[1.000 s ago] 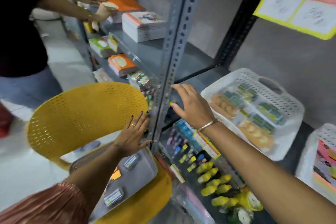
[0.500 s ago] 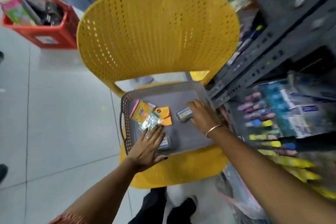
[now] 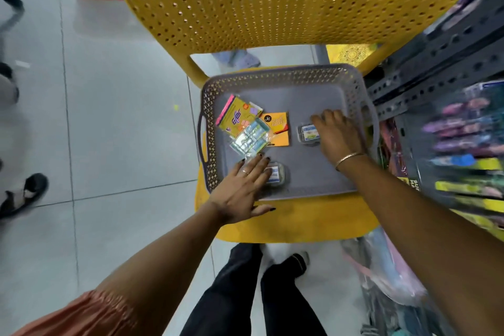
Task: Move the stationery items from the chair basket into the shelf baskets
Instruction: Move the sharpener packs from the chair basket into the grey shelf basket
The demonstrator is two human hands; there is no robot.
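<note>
Basket [image 3: 210, 128] sits on the yellow chair [image 3: 286, 3]. Left hand [image 3: 241, 188], fingers spread flat, touches a small box [image 3: 276, 175] at 6 o'clock; right hand [image 3: 336, 133], fingers apart, covers another box [image 3: 306, 132] at 3 o'clock.

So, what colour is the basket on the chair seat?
Grey, with perforated walls; the head view shows it well.

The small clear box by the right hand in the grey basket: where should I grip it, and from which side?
Probably pinch the small clear box across its short sides, coming straight down from above. It lies flat on the grey basket floor, label up, with bare floor on its left. The right hand is already over its right edge, so thumb and fingers can close there. The basket's walls block a low sideways approach.
</note>
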